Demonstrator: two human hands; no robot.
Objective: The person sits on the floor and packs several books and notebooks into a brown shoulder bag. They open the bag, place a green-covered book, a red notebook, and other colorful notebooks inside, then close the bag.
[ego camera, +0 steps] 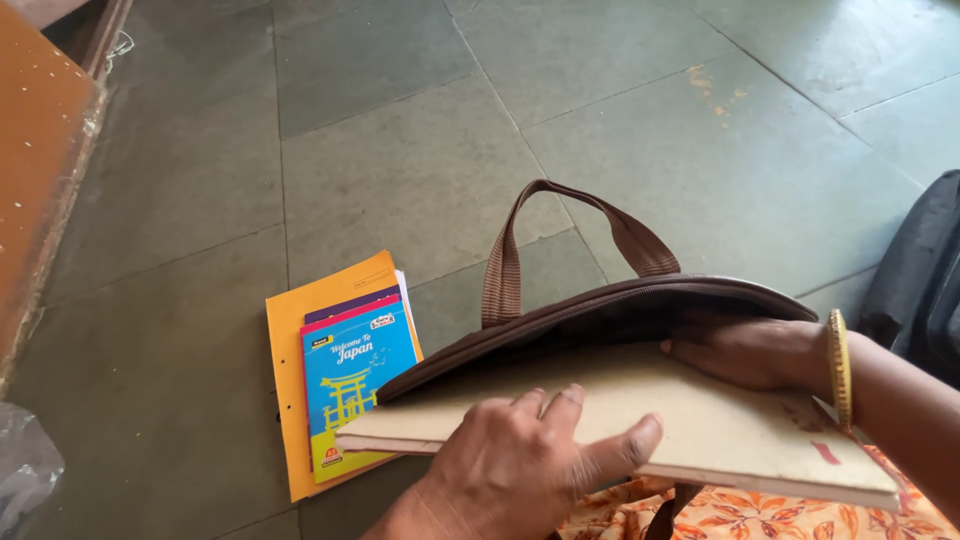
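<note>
We are looking down at our left hand (pixel 525 455), which is lying nearest to us, palm down, with fingers spread and thumb stretched out, pressing flat on a pale beige board (pixel 700 430) rather than closing around it. The board is lying almost flat, its near edge overhanging an orange flowered cloth (pixel 760 510) at the bottom of the view, and its far part is sitting inside the mouth of a brown zip bag (pixel 600 310). Just beyond, our right hand (pixel 745 352), with a gold bangle (pixel 838 368) at the wrist, is reaching into the same opening, fingers curled under the bag's upper flap; we cannot tell whether they are gripping anything inside, since the flap is hiding the fingertips. The bag's interior is showing dark, and we are seeing only the board in it. Its striped handle (pixel 560 240) is arching upward behind the opening. To the left, touching the bag's corner, a small stack of booklets (pixel 345 385) is lying on the grey stone floor (pixel 400 150). At the far right, a dark backpack (pixel 925 270) is resting well apart from the booklets.
</note>
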